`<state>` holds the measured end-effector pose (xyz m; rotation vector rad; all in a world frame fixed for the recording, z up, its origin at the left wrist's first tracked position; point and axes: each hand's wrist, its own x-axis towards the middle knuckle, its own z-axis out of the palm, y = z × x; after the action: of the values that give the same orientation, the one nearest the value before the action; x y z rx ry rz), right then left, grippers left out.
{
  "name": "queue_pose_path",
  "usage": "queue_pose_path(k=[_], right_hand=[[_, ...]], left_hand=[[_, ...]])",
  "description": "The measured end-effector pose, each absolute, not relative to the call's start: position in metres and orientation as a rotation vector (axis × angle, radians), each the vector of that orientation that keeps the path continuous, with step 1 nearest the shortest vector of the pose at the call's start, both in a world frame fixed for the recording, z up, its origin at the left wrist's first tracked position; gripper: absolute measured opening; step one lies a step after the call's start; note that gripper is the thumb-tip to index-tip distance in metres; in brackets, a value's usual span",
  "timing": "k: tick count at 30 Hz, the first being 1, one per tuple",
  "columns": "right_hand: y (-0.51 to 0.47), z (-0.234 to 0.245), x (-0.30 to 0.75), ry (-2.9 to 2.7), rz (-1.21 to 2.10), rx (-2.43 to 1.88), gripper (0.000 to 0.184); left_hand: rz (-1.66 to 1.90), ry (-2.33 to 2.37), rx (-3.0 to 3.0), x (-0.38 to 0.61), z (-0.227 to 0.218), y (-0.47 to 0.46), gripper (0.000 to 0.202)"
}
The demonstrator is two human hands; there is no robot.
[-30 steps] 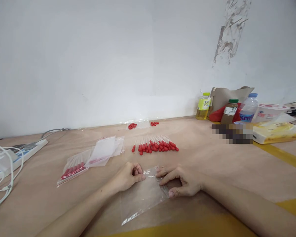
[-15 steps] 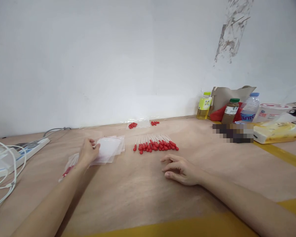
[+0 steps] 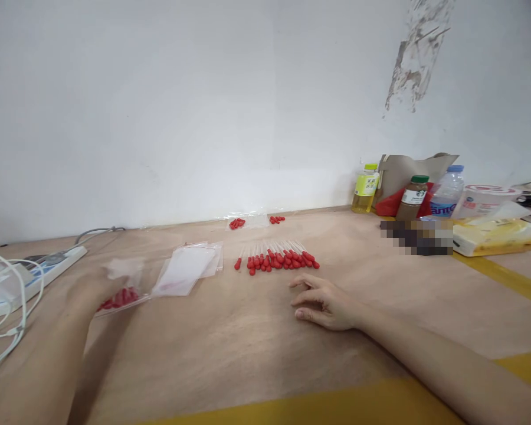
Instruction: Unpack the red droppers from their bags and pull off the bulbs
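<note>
My left hand (image 3: 91,289) is smeared by motion at the left, over a clear bag holding red-bulbed droppers (image 3: 117,298); its fingers cannot be made out. A stack of empty clear zip bags (image 3: 188,267) lies just right of it. My right hand (image 3: 325,304) rests on the brown table (image 3: 230,348) with fingers loosely spread and nothing in it. A row of loose droppers with red bulbs (image 3: 278,258) lies just beyond that hand. More red bulbs in clear bags (image 3: 254,222) sit by the wall.
A white power strip with cables (image 3: 22,280) lies at the far left. At the back right stand a yellow bottle (image 3: 365,189), a brown bottle (image 3: 412,198), a water bottle (image 3: 446,193), a paper bag, a tub and a yellow tissue pack (image 3: 495,235).
The clear bag that lay under both hands is gone from the front. My left hand swung left to the bag stack, then further left and nearer. My right hand stayed.
</note>
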<state>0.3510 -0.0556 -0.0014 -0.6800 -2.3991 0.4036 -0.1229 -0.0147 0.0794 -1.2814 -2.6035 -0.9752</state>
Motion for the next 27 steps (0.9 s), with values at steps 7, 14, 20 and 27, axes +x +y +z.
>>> queue_pose_path(k=[7, 14, 20, 27], right_hand=[[-0.06, -0.002, 0.341, -2.111, 0.853, -0.846, 0.029], [-0.082, 0.001, 0.31, -1.334, 1.811, -0.907, 0.088], [-0.079, -0.002, 0.309, -1.456, 1.932, -0.887, 0.053], [-0.058, 0.003, 0.327, -1.259, 1.676, -1.075, 0.037]], left_hand=[[-1.882, -2.363, -1.565, 0.005, 0.089, -0.042, 0.072], [-2.638, -2.49, -2.241, 0.115, 0.02, -0.078, 0.089], [-2.845, -2.352, -2.45, 0.121, 0.012, -0.086, 0.08], [-1.356, -2.587, -3.327, 0.074, 0.028, -0.066, 0.061]])
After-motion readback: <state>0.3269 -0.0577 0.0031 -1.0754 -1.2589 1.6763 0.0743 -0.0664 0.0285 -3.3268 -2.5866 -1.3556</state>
